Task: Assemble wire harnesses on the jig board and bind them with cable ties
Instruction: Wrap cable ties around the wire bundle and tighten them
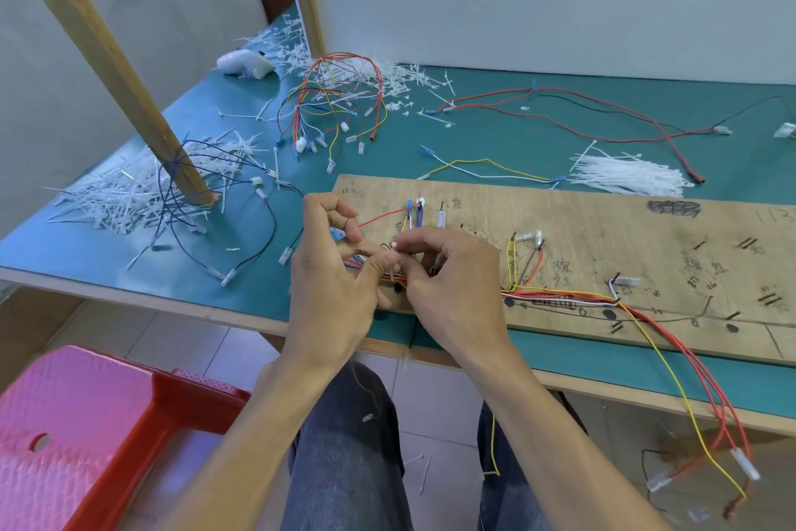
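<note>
A wooden jig board (pixel 603 237) lies on the green table, with red, yellow and white wires (pixel 555 297) routed along its near edge and hanging off to the right. At the board's left end my left hand (pixel 331 272) grips the wire bundle, thumb beside a white cable tie (pixel 394 261) wrapped round it. My right hand (pixel 448 276) pinches the same tie from the right. The bundle under my fingers is mostly hidden.
A pile of fresh cable ties (pixel 629 175) lies behind the board. Finished harnesses (pixel 336 99) and cut tie tails (pixel 129 194) litter the left and back. A slanted wooden post (pixel 107 56) stands at left. A red stool (pixel 86 436) sits below.
</note>
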